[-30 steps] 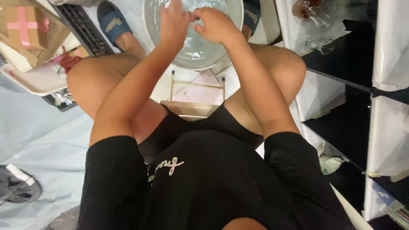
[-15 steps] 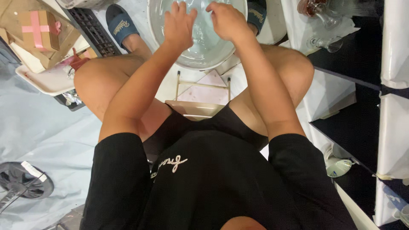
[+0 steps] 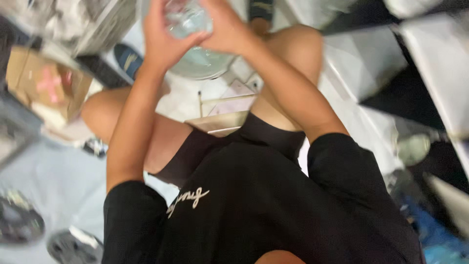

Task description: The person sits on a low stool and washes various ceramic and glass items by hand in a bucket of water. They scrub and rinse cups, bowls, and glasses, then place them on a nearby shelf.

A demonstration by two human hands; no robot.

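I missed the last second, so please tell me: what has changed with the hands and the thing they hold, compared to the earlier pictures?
Both hands have come up from the round basin. The left hand and right hand now hold a clear, glassy object between them, above the basin; earlier they were down inside it. The view is blurred, so the grip is unclear. The person remains seated, and the cardboard box is still at the left.
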